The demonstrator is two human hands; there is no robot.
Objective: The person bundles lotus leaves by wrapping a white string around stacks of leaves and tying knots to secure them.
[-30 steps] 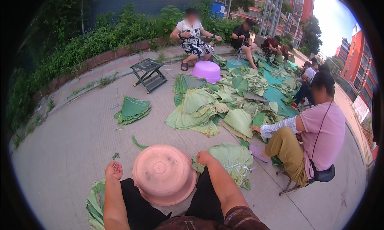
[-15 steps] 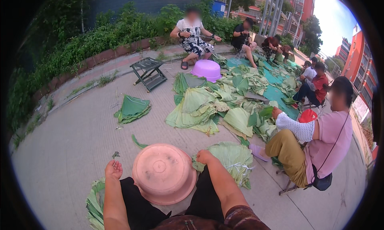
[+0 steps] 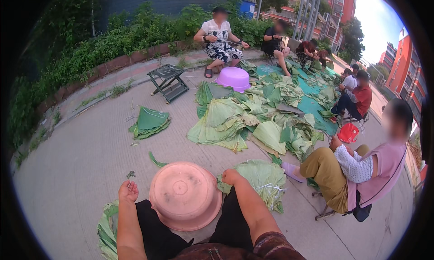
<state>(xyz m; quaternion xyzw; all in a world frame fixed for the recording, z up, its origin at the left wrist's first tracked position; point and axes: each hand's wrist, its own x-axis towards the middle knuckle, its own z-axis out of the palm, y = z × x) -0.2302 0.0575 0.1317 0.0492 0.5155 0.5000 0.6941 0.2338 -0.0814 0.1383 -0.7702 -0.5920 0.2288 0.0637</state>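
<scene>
Compared with earlier, your two hands stay in same place. Co-worker in pink top (image 3: 382, 176) at right leans back; co-worker's hand (image 3: 335, 143) is now away from leaf pile (image 3: 221, 120). Your left hand (image 3: 129, 191): fingers curled narrow, just beside one small green scrap (image 3: 131, 174); cannot tell if holding something. Your right hand (image 3: 231, 177): curled, at left edge of one tied leaf bundle (image 3: 264, 176); grip also cannot tell. Basins, two: pink basin (image 3: 181, 192) upside down between your legs (image 3: 149, 228), purple basin (image 3: 233, 80) beside pile. Folding stool (image 3: 168, 81), one.
</scene>
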